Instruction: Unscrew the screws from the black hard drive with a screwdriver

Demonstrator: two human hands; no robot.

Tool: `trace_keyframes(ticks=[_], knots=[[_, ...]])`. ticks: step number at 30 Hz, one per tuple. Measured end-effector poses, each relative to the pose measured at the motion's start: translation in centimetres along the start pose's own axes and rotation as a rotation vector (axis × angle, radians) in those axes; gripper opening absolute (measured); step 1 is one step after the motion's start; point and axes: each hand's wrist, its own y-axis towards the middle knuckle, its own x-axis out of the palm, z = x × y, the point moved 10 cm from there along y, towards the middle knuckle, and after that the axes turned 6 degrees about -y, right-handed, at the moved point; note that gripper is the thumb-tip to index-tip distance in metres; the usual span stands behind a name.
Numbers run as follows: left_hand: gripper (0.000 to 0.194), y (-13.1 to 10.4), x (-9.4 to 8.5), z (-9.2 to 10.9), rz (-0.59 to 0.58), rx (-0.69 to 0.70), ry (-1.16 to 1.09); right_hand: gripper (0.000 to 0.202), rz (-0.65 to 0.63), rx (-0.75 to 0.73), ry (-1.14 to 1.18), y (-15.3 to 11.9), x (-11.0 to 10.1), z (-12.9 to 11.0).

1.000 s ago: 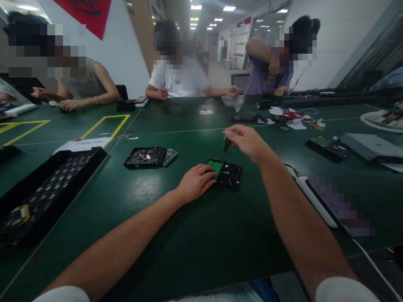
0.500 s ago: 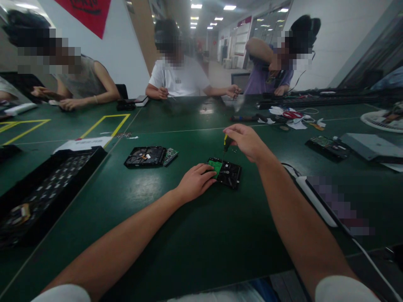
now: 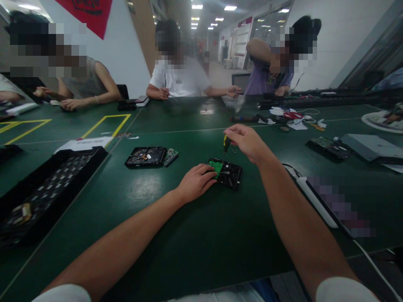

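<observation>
A black hard drive (image 3: 232, 175) with a green circuit board (image 3: 216, 167) on its left half lies flat on the table in front of me. My left hand (image 3: 197, 181) grips its left end, fingers over the board and thumb at the near edge. Above the drive, my right hand (image 3: 244, 141) holds a small yellow-and-black screwdriver (image 3: 226, 144) upright by the top of its handle. The thin shaft points down to the right edge of the green board; whether the tip sits in a screw is too small to tell. A few tiny screws (image 3: 234, 151) lie just beyond the drive.
Left of my hands lie another opened hard drive (image 3: 146, 157) and a loose circuit board (image 3: 171, 157). A long black tray (image 3: 78, 167) stands further left. At right are a third drive (image 3: 327, 148), a grey metal box (image 3: 365, 144) and a white power strip (image 3: 317, 203). Several people sit opposite.
Both hands, the screwdriver and the drive hold almost the same places. Only a very slight shift of the whole view shows.
</observation>
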Motion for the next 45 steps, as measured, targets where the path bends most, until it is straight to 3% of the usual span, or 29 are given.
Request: trace_keyframes(ticks=[26, 31, 38, 45], knots=[[0.031, 0.1, -0.3, 0.3, 0.019, 0.014, -0.008, 0.019, -0.039, 0.091, -0.012, 0.0, 0.3, 0.6], [0.033, 0.0, -0.3, 0.2, 0.018, 0.008, -0.01, 0.029, -0.067, 0.04, -0.006, -0.3, 0.7, -0.1], [0.031, 0.0, -0.3, 0.2, 0.016, 0.005, -0.006, 0.025, 0.046, 0.043, -0.016, -0.4, -0.7, -0.1], [0.032, 0.0, -0.1, 0.0, 0.005, 0.002, -0.008, 0.028, 0.052, 0.004, -0.032, -0.3, -0.8, -0.4]])
